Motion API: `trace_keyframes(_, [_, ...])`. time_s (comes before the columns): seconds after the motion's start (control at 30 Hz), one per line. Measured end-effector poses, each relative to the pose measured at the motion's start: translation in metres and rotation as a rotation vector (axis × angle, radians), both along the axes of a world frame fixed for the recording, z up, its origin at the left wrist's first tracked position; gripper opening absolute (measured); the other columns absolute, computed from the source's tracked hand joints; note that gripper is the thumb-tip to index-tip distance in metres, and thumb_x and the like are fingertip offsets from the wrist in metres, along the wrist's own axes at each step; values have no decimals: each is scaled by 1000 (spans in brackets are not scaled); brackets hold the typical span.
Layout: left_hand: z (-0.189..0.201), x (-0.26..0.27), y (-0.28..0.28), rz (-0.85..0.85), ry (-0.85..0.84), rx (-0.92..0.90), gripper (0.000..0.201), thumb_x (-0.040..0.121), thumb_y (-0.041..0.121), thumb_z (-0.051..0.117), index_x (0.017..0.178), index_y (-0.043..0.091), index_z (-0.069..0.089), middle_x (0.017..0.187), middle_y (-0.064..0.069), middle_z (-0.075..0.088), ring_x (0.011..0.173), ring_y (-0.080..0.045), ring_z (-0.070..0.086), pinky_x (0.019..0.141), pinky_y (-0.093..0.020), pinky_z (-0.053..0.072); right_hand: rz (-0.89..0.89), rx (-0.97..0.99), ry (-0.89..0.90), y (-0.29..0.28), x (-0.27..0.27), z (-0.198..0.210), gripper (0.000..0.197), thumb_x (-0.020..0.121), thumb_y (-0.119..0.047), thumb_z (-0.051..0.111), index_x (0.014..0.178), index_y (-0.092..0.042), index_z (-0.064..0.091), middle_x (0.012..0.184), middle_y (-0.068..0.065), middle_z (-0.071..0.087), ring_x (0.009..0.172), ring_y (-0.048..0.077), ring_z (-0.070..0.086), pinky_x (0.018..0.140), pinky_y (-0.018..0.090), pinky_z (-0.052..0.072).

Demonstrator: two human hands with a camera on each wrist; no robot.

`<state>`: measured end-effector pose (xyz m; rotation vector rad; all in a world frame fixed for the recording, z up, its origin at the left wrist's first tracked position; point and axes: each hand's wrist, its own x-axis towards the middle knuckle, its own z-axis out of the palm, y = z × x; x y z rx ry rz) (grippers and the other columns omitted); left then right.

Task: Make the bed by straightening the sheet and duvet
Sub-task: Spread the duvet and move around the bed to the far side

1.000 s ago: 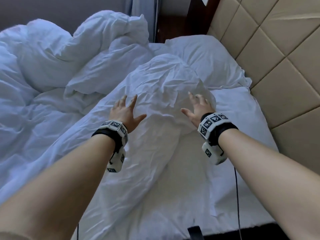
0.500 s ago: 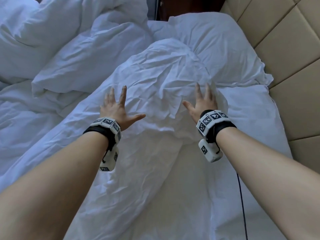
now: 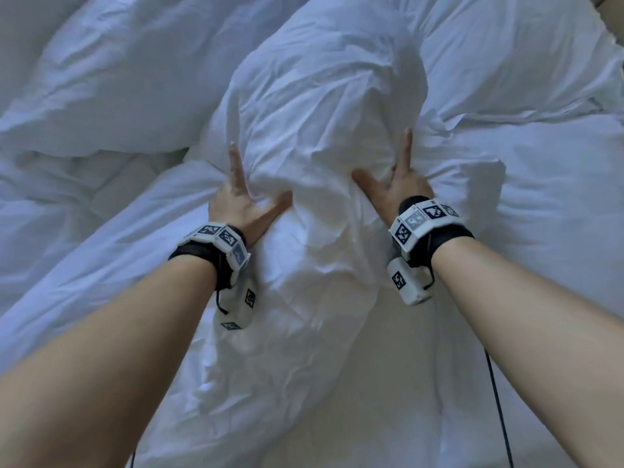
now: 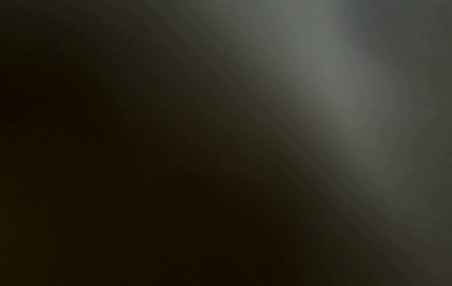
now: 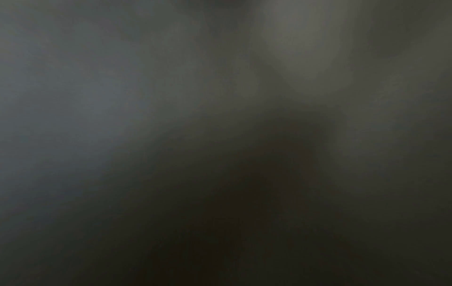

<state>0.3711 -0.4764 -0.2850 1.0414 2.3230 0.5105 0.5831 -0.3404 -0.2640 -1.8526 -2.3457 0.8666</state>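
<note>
A crumpled white duvet (image 3: 320, 106) lies heaped across the middle of the bed in the head view. My left hand (image 3: 241, 201) presses flat into its left side, fingers straight and thumb spread. My right hand (image 3: 395, 184) presses into its right side the same way, with some fingers sunk in the folds. Fabric bunches up between the two hands. The flatter white sheet (image 3: 388, 383) shows below my forearms. Both wrist views are dark and blurred and show nothing clear.
A white pillow (image 3: 513, 55) lies at the upper right and another pillow (image 3: 111, 82) at the upper left. More rumpled bedding (image 3: 54, 211) spreads to the left. A black cable (image 3: 499, 400) hangs from my right wrist.
Both hands have come down from hovering above the duvet and now press into it, closer together, bunching fabric between them. The view has moved nearer and lower; the headboard has left the frame.
</note>
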Motion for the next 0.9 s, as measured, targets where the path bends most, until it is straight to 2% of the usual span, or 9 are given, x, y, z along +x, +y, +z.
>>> trace_keyframes(0.13, [-2,37,0,-54,-73,126,112,64,77,40,141,34,-29,145,-26,35,119,-39,51,99,-43,42,-22,-77,27,-2,11,-11,101,77,-74,45,147,-34,-16,101,18,66,95,40,61,87,43,50])
trace_keyframes(0.23, [-3,62,-3,-180,7,168,114,65,77,43,140,27,-27,140,-26,42,120,-36,47,102,-45,37,2,-88,35,-5,18,-17,94,82,-69,46,149,-31,-8,93,13,66,91,36,62,81,36,48])
trace_keyframes(0.3, [-10,71,-9,-272,113,133,117,63,82,40,138,28,-31,138,-20,44,119,-33,46,105,-51,31,13,-86,21,-9,24,-20,90,83,-67,46,150,-29,-1,102,13,66,98,36,61,85,36,46])
trace_keyframes(0.4, [-25,78,-25,-397,237,18,116,58,89,26,132,31,-41,147,-13,33,133,-29,35,113,-55,16,0,-63,-17,-15,42,-24,82,85,-60,50,150,-25,14,129,15,57,112,37,56,92,37,44])
trace_keyframes(0.47, [-31,80,-42,-440,268,-71,113,56,90,19,129,32,-45,154,-13,20,141,-27,21,116,-54,6,-22,-50,-49,-18,60,-28,77,84,-60,52,147,-24,24,129,14,57,112,37,56,90,37,45])
trace_keyframes(0.53, [-34,83,-61,-464,270,-139,114,56,91,15,135,30,-40,157,-13,10,145,-27,11,116,-53,1,-44,-67,-104,-23,78,-30,73,84,-60,52,144,-23,31,124,14,60,109,37,58,89,38,46])
trace_keyframes(0.6, [-36,88,-74,-493,269,-164,118,58,91,16,144,25,-29,157,-14,13,144,-28,13,116,-53,3,-71,-111,-161,-32,91,-31,69,85,-58,52,140,-21,37,122,15,61,108,36,59,88,37,46])
trace_keyframes(0.77, [-37,123,-103,-545,241,-110,123,56,93,22,149,21,-17,144,-12,35,131,-29,33,113,-51,16,-99,-169,-225,-74,114,-26,57,87,-57,49,127,-15,53,116,18,64,101,35,61,81,34,45])
trace_keyframes(0.9, [-43,152,-136,-636,275,-79,121,58,90,33,147,26,-17,140,-11,39,131,-28,34,112,-50,19,-114,-141,-185,-125,148,-14,47,90,-52,49,115,-15,59,108,17,66,93,34,62,71,28,40])
